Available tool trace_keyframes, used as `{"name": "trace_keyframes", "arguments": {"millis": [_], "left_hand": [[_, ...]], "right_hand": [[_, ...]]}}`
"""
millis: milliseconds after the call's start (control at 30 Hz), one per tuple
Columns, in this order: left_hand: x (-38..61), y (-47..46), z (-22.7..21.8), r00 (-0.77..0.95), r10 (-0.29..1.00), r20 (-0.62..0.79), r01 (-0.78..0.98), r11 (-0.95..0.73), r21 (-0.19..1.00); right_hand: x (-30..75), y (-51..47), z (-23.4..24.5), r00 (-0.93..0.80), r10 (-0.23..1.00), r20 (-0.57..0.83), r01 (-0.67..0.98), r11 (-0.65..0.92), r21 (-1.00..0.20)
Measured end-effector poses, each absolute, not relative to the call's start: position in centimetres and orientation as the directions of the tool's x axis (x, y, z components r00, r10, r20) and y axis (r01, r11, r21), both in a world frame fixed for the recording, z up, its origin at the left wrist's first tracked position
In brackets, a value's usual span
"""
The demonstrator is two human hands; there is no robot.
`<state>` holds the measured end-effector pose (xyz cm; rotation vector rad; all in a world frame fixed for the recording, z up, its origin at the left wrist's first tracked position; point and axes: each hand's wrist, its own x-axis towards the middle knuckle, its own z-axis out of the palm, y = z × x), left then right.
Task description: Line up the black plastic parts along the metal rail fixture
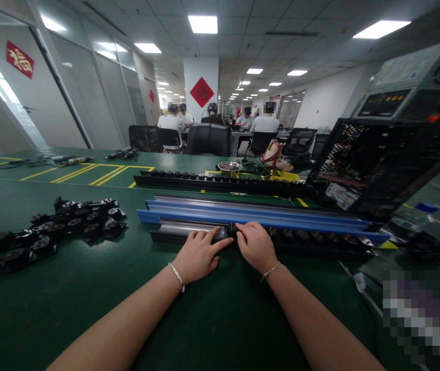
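Note:
A long black rail [320, 242] lies across the green table in front of me, its right part filled with several round black modules and its left part a bare metal channel [181, 228]. My left hand [198, 255] rests on the channel, fingers stretched toward the right. My right hand [256, 246] is closed in a pinch on a black module [231, 230] at the end of the filled row. Both wrists wear thin bracelets.
Loose black modules [49, 232] lie heaped at the left. Blue rails [250, 214] and a second filled black rail [220, 183] lie behind. An open computer case [378, 165] stands at the right. A metal bowl [229, 167] sits farther back. People sit at far desks.

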<state>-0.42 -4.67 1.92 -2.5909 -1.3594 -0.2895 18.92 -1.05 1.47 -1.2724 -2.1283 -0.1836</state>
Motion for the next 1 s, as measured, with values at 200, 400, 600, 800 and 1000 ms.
{"name": "trace_keyframes", "arguments": {"millis": [200,400,600,800,1000], "left_hand": [[-0.3,-4.7,1.8,0.554,0.786,0.274,0.829,-0.551,-0.096],[-0.3,-4.7,1.8,0.549,0.787,0.280,0.832,-0.545,-0.100],[0.0,-4.7,1.6,0.520,0.802,0.294,0.851,-0.518,-0.090],[0.8,-4.6,1.1,0.440,0.837,0.327,0.893,-0.445,-0.061],[1.2,-4.5,1.1,0.410,0.853,0.323,0.908,-0.414,-0.061]], "right_hand": [[18.2,-1.4,1.6,-0.267,0.814,0.515,0.850,0.451,-0.272],[18.0,-1.8,1.9,-0.271,0.843,0.464,0.852,0.434,-0.292],[17.6,-2.0,2.0,-0.303,0.849,0.434,0.838,0.454,-0.303],[17.4,-2.0,1.8,-0.346,0.829,0.439,0.821,0.494,-0.287],[17.3,-2.0,1.7,-0.377,0.805,0.458,0.814,0.524,-0.251]]}}
